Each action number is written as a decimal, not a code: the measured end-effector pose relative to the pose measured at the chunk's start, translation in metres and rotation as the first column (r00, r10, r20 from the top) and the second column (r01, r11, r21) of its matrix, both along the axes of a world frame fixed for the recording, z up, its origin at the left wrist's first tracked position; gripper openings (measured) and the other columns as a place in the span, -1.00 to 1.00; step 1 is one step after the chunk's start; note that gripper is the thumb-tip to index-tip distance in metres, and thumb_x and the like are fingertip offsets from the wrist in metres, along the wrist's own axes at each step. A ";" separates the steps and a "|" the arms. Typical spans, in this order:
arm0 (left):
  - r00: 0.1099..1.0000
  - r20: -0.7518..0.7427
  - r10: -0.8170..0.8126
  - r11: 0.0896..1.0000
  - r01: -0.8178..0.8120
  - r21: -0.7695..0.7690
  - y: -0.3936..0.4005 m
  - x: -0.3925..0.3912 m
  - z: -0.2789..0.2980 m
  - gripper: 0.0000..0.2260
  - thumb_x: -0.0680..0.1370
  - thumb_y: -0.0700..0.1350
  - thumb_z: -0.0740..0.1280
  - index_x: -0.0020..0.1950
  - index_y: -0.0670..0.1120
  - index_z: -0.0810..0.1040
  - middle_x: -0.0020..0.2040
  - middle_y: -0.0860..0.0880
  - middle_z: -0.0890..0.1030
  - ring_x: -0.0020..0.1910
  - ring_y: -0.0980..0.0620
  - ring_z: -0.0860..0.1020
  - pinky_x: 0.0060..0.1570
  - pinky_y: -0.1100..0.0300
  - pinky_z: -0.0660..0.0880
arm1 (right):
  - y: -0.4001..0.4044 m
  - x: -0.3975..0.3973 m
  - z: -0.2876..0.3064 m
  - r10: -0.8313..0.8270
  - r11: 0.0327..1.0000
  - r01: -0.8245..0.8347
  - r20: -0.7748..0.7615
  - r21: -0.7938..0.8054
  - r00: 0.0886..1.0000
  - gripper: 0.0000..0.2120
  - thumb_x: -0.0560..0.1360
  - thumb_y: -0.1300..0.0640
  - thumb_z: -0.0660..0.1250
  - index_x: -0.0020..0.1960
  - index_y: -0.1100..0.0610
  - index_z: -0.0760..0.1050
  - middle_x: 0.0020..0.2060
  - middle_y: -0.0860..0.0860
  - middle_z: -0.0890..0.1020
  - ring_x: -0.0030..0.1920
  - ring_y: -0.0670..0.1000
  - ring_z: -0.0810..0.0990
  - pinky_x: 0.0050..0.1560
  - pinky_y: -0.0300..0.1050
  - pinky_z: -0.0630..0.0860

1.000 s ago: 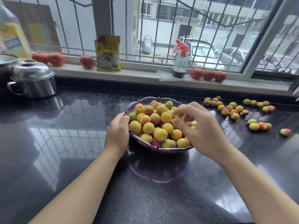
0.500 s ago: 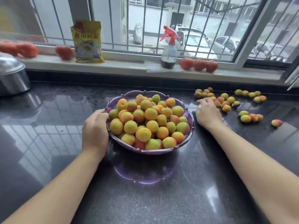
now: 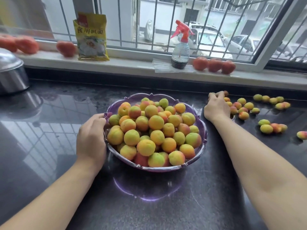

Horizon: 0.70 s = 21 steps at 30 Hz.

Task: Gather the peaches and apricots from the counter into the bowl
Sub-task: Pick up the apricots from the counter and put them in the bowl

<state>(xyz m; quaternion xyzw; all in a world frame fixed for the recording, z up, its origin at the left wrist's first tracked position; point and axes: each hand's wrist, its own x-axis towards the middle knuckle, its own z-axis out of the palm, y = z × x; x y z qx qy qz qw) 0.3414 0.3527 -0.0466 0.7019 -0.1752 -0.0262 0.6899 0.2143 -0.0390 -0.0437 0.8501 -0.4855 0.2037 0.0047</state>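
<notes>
Reaching farther back, right hand (image 3: 216, 107) curls fingers (image 3: 214, 95) over loose apricots (image 3: 239, 107); left hand (image 3: 91, 136) grips bowl (image 3: 201, 147) rim.

Soft daylight came in through the barred window (image 3: 182, 22) and lit the scene brightly. The glossy dark table (image 3: 49, 146) below the window mirrored its panes in pale glare. Tomatoes (image 3: 26, 44) at the window's left end were blurred, and the frame bowed toward the edges.

bare forearms (image 3: 259, 163), no sleeves (or rings)
</notes>
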 end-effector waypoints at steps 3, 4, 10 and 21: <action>1.000 -0.006 -0.005 1.000 0.005 0.002 0.000 -0.001 0.001 -0.68 0.50 0.04 0.17 -0.09 -0.04 0.69 -0.12 -0.02 0.71 -0.02 -0.03 0.59 0.10 -0.16 0.49 | -0.006 -0.003 -0.003 -0.043 0.999 0.041 0.067 0.030 0.997 -0.73 0.56 0.26 0.25 0.25 0.18 0.50 0.36 0.21 0.30 0.10 0.30 0.54 0.05 0.03 0.46; 1.000 -0.011 -0.006 1.000 0.006 -0.001 0.000 -0.001 0.001 -0.68 0.49 0.04 0.17 -0.09 -0.04 0.70 -0.12 0.01 0.71 -0.02 -0.02 0.59 0.10 -0.14 0.50 | -0.009 -0.004 -0.003 -0.062 0.998 0.058 0.090 0.039 0.994 -0.72 0.58 0.24 0.26 0.28 0.20 0.51 0.42 0.21 0.27 0.13 0.30 0.54 0.08 0.03 0.46; 1.000 -0.025 0.000 1.000 0.000 -0.009 -0.001 0.000 0.000 -0.67 0.49 0.06 0.17 -0.10 -0.04 0.70 -0.17 0.05 0.70 -0.06 0.00 0.59 0.03 -0.08 0.48 | -0.012 -0.001 -0.006 -0.049 0.998 0.053 0.175 -0.016 0.983 -0.76 0.63 0.14 0.27 0.23 0.25 0.48 0.29 0.27 0.47 0.21 0.33 0.51 0.16 0.10 0.46; 1.000 -0.012 -0.008 1.000 0.008 0.019 0.001 -0.006 0.005 -0.65 0.49 0.03 0.15 -0.05 -0.11 0.68 -0.14 0.00 0.68 -0.15 0.09 0.54 -0.11 0.18 0.43 | 0.115 -0.049 0.050 0.316 0.838 -0.540 0.735 0.081 0.600 -0.75 0.57 -0.03 0.42 0.20 0.03 0.62 0.02 -0.04 0.70 0.07 -0.03 0.66 0.11 -0.05 0.60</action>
